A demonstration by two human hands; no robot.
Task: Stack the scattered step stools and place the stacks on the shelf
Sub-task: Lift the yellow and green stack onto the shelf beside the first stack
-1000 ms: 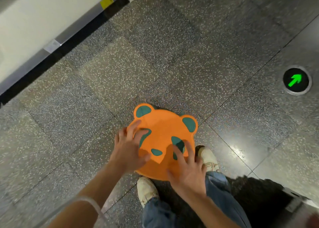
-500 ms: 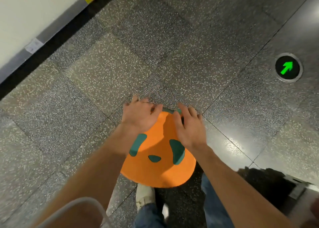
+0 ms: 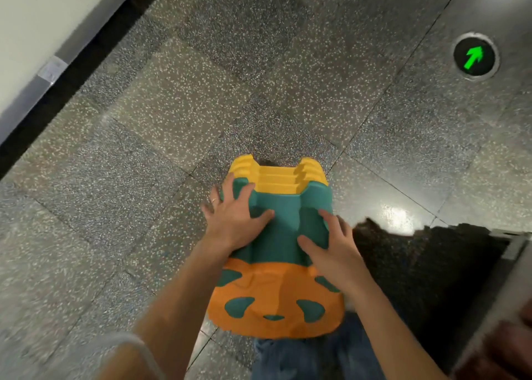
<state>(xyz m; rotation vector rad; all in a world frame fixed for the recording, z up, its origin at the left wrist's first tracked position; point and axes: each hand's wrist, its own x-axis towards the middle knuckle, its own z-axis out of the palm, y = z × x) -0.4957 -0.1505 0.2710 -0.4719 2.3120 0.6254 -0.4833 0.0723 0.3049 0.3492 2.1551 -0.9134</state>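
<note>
A stack of step stools (image 3: 276, 235) is tilted toward me above the floor, low in the middle of the view. Its top stool has an orange panda-face seat (image 3: 273, 307) with teal ears and eyes and a teal body. Yellow stool legs (image 3: 276, 178) stick out at the far end. My left hand (image 3: 233, 221) grips the left side of the teal body. My right hand (image 3: 331, 250) grips the right side. Both hands hold the stack off the ground.
Grey speckled floor tiles (image 3: 172, 106) fill the view. A white shelf base with a metal rail (image 3: 34, 86) runs along the upper left. A round floor light with a green arrow (image 3: 475, 58) sits at upper right. A dark fixture edge (image 3: 489, 293) is at lower right.
My hands slid from the orange seat to the far side of the stack, then tipped it toward me, so the teal body and yellow legs now show.
</note>
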